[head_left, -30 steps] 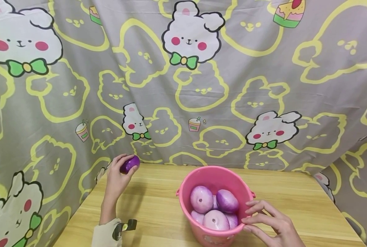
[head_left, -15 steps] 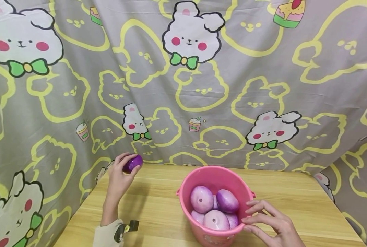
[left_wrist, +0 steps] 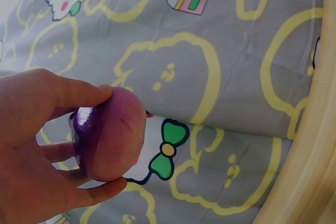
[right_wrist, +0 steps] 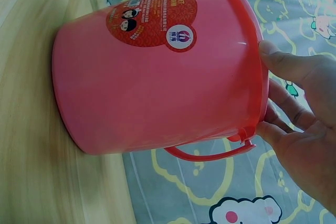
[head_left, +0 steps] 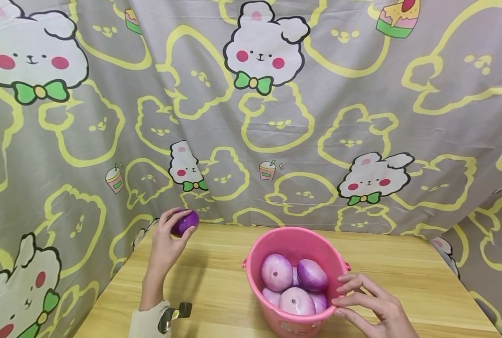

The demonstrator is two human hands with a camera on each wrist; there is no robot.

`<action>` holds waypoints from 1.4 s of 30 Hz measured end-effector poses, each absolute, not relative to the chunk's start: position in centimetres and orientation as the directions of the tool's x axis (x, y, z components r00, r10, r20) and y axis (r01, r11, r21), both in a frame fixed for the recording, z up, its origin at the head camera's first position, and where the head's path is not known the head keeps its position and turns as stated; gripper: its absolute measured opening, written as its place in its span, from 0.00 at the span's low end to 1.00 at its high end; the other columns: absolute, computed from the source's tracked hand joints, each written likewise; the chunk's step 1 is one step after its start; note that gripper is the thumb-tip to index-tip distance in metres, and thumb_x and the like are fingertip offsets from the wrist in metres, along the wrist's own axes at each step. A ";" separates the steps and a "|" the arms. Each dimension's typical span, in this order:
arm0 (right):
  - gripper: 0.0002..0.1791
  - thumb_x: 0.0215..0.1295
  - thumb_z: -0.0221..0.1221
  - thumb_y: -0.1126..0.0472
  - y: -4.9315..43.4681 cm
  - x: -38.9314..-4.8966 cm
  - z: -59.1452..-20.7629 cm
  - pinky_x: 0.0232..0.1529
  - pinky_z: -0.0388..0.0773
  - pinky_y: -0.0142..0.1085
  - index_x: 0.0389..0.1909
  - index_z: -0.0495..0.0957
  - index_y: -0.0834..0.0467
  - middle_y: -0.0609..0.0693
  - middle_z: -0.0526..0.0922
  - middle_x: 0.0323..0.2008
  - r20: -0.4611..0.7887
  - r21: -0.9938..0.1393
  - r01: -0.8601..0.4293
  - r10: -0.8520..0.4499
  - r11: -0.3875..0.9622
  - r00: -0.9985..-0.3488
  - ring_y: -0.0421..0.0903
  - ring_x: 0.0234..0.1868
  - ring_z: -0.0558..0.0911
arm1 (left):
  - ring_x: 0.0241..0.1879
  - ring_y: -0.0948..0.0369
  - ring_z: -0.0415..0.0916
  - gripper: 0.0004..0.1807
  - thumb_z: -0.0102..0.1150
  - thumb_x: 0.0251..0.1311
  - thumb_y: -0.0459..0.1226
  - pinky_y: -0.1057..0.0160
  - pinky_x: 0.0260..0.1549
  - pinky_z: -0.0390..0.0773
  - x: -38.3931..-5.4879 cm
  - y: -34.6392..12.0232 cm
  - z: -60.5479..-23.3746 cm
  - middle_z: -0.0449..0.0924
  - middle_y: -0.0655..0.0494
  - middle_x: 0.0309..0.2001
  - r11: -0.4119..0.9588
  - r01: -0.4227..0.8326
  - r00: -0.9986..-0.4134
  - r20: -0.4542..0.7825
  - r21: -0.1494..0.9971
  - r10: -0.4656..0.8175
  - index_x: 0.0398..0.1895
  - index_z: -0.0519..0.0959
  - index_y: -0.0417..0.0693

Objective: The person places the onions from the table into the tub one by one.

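Observation:
My left hand [head_left: 168,241] holds a glossy purple onion [head_left: 187,224] above the back left of the table. In the left wrist view its thumb and fingers grip the sides of the onion [left_wrist: 118,135], which is dark purple on one side and pinkish on the other. A pink bucket [head_left: 255,249] stands upright right of centre. Inside lie several purple onions [head_left: 276,273], partly overlapping one another. At the bucket's right rim my right hand [head_left: 377,307] pinches the edge. The right wrist view shows that hand's thumb outside the bucket [right_wrist: 157,82], with some fingers behind the rim.
Under the bucket is a wooden table [head_left: 217,272]. A grey curtain [head_left: 251,131] with cartoon rabbits hangs behind it and along both sides. The bucket's handle [right_wrist: 210,156] hangs against its side, and a label [right_wrist: 152,19] is stuck on its wall.
My left hand has drifted slightly to the right with the onion in its grip. The right hand stays at the bucket's rim, and the onions inside lie as before.

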State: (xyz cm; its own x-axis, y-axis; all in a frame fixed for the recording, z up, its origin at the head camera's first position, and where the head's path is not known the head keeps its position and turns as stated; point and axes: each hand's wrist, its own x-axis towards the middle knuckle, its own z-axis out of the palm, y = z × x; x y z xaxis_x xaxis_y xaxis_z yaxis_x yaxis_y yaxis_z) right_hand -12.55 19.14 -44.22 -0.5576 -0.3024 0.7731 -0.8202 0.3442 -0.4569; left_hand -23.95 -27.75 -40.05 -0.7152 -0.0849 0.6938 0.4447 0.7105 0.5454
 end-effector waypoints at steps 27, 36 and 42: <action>0.31 0.34 0.79 0.79 19.1 -12.6 -44.2 0.57 0.75 0.23 0.39 0.88 0.47 0.49 0.82 0.47 0.774 -0.469 -0.821 -0.297 0.326 -0.560 0.42 0.58 0.79 | 0.60 0.35 0.73 0.22 0.76 0.56 0.33 0.36 0.46 0.83 -23.0 -26.4 -39.0 0.72 0.38 0.64 0.685 0.504 -0.703 0.710 0.526 -0.028 0.55 0.84 0.45; 0.31 0.33 0.79 0.80 19.0 -12.7 -44.3 0.56 0.77 0.24 0.38 0.88 0.47 0.49 0.82 0.47 0.781 -0.460 -0.829 -0.300 0.318 -0.548 0.41 0.58 0.79 | 0.61 0.37 0.72 0.21 0.76 0.57 0.33 0.34 0.47 0.82 -22.6 -25.9 -38.6 0.72 0.40 0.65 0.686 0.513 -0.696 0.717 0.516 -0.020 0.55 0.85 0.46; 0.31 0.33 0.79 0.80 19.0 -12.7 -44.2 0.57 0.76 0.24 0.38 0.88 0.47 0.49 0.83 0.47 0.786 -0.451 -0.833 -0.299 0.320 -0.541 0.41 0.58 0.79 | 0.61 0.38 0.73 0.21 0.75 0.58 0.34 0.34 0.48 0.81 -22.1 -25.6 -38.1 0.73 0.42 0.65 0.679 0.535 -0.680 0.733 0.503 -0.008 0.56 0.85 0.48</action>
State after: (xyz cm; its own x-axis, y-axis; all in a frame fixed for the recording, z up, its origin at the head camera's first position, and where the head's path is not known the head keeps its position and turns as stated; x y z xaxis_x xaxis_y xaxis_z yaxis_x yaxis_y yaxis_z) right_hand -12.72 19.01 -44.21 -0.5409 -0.2987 0.7863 -0.8329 0.3202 -0.4513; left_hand -22.10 -25.56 -38.05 -0.6799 -0.0079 0.7333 0.5346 0.6791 0.5030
